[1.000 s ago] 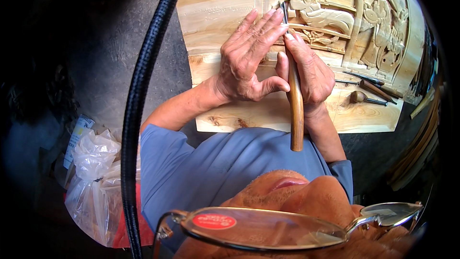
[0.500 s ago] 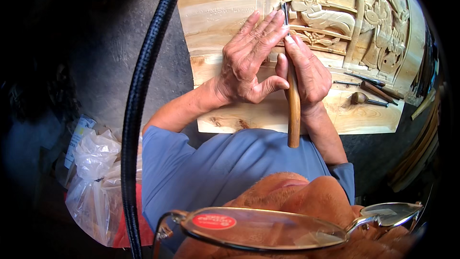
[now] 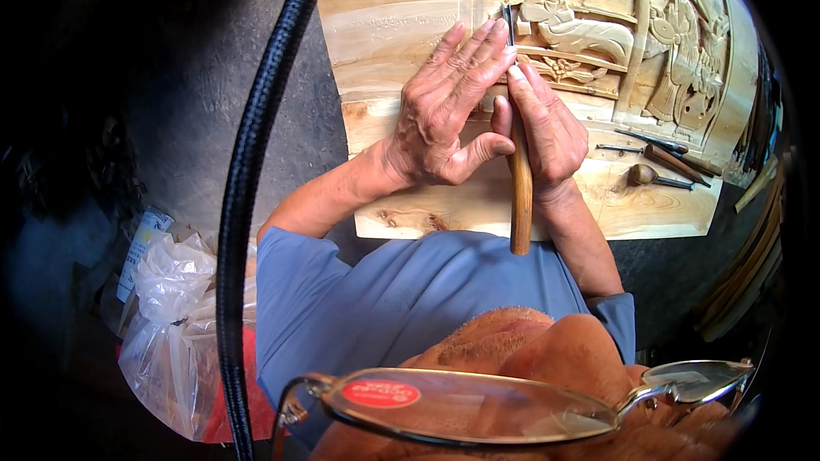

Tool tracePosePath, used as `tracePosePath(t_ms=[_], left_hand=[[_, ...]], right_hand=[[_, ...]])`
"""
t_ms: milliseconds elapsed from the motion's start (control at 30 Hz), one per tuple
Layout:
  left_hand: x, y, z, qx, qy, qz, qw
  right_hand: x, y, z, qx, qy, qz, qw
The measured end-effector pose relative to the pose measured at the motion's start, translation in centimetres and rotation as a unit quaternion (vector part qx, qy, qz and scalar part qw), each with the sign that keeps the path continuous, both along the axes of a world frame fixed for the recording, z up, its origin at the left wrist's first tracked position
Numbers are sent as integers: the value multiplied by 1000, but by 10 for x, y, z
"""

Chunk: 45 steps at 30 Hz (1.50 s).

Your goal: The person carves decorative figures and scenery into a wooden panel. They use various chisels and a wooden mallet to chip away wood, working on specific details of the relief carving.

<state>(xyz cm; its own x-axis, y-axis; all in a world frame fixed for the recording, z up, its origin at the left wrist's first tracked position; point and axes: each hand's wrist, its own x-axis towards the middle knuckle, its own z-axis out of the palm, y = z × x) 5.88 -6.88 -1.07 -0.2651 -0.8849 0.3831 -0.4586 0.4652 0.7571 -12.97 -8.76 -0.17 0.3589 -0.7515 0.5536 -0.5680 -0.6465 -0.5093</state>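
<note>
My right hand [image 3: 547, 124] is closed round the wooden handle of a carving chisel [image 3: 521, 196]. Its narrow metal blade points away from me, with the tip at the left edge of a carved relief figure [image 3: 572, 26]. My left hand [image 3: 440, 124] lies flat, fingers stretched out and their tips against the chisel near the blade. The left thumb reaches across to the handle. Beneath both hands is a pale wooden panel [image 3: 384, 47], carved with figures on the right and smoother on the left.
Right of my hands, several carving tools [image 3: 666, 158] lie on the pale board, one with a round knob handle [image 3: 641, 174]. A black braided cable [image 3: 256, 137] crosses the left side. A tied clear plastic bag [image 3: 175, 316] stands at lower left on the grey floor [image 3: 209, 77].
The handle's near end has swung slightly left and a little forward. My right hand has shifted slightly left with it; my left hand stays almost in place.
</note>
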Motion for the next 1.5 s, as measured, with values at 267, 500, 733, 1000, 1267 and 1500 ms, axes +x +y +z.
tracePosePath(t_ms=[267, 500, 733, 1000, 1267, 1500], left_hand=[[-4, -1, 3, -3, 28, 10, 1000], [0, 4, 8, -53, -29, 15, 998], [5, -2, 3, -41, 52, 42, 997], [7, 7, 20, 256, 410, 13, 875], [49, 14, 2, 326, 747, -241, 527], [41, 20, 18, 360, 681, -27, 636]], right_hand=[[1, -1, 4, -17, -3, -13, 1000], [-37, -5, 25, 22, -16, -30, 999], [-40, -13, 72, 14, 102, 11, 995], [1, -41, 56, -155, 67, 172, 971], [74, -49, 27, -112, -35, 207, 971], [96, -45, 14, -178, -56, 213, 959]])
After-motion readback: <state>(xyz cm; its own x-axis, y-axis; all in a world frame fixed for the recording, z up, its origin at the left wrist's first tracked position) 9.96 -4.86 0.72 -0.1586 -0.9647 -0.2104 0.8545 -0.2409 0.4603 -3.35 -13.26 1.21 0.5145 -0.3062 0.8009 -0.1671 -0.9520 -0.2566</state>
